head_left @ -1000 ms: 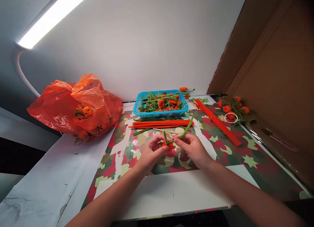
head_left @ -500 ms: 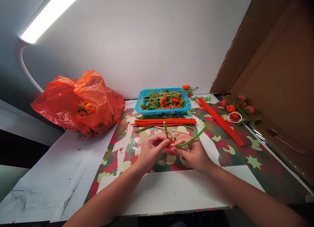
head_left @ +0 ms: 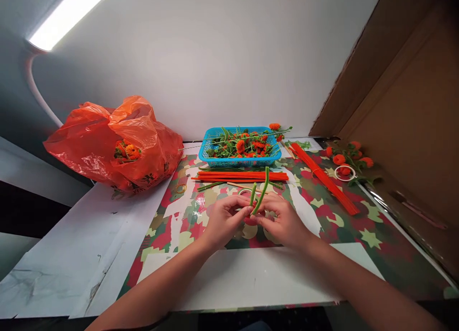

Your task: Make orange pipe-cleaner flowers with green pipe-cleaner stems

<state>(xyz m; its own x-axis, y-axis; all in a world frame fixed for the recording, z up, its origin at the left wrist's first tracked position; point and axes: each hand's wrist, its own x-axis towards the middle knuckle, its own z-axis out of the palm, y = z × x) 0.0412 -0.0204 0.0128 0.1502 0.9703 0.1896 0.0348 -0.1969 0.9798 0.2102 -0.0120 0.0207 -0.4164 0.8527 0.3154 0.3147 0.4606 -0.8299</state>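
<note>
My left hand [head_left: 225, 222] and my right hand [head_left: 283, 222] meet above the middle of the table, fingertips pinched close together. Between them is a green pipe cleaner [head_left: 264, 190], bent so that a short end and a longer, curved end both stand up. A bit of orange shows at the fingertips, mostly hidden by them. Just beyond my hands lie a bundle of orange pipe cleaners [head_left: 244, 176] and a thin wooden stick [head_left: 244, 185]. A white ring, partly covered, is behind my fingers.
A blue basket [head_left: 204, 152] of orange flowers and green stems stands at the back. On the left sits a red plastic bag [head_left: 89, 149] with flowers inside. To the right are another orange pipe cleaner bundle [head_left: 324, 178], several orange flowers [head_left: 339, 159] and cardboard [head_left: 401, 111].
The green pipe cleaner's longer end, earlier stretched out to the right, now points upward beside the shorter end. Both hands stay pinched in nearly the same place.
</note>
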